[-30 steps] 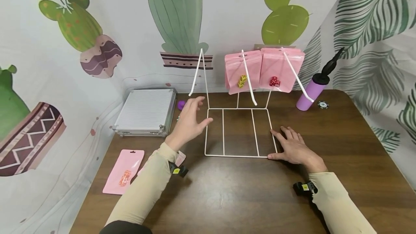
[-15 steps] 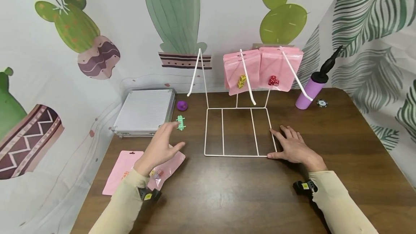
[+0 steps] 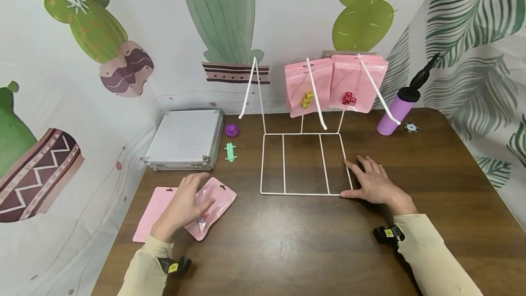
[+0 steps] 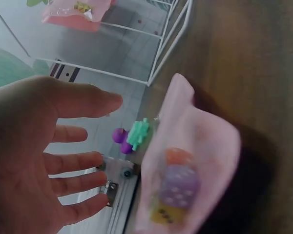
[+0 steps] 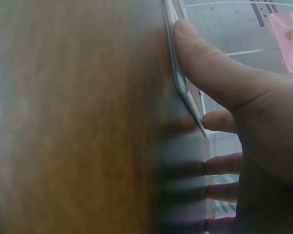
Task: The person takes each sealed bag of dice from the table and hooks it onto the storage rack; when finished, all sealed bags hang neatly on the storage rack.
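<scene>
On pink pouch (image 3: 211,207): L hand (image 3: 182,207), fingers flat; R hand (image 3: 376,186) flat at wire rack (image 3: 304,193) corner.

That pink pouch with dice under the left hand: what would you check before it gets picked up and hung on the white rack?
1. Left hand on the pouch: ok, fingers rest on it, not yet gripping.
2. Pouch lies flat on the table: ok.
3. Right hand steadies the rack: ok, at its front right corner.
4. Free hook on rack: ok, the left arm is bare.
5. Pouch hang hole clear: cannot tell.
</scene>
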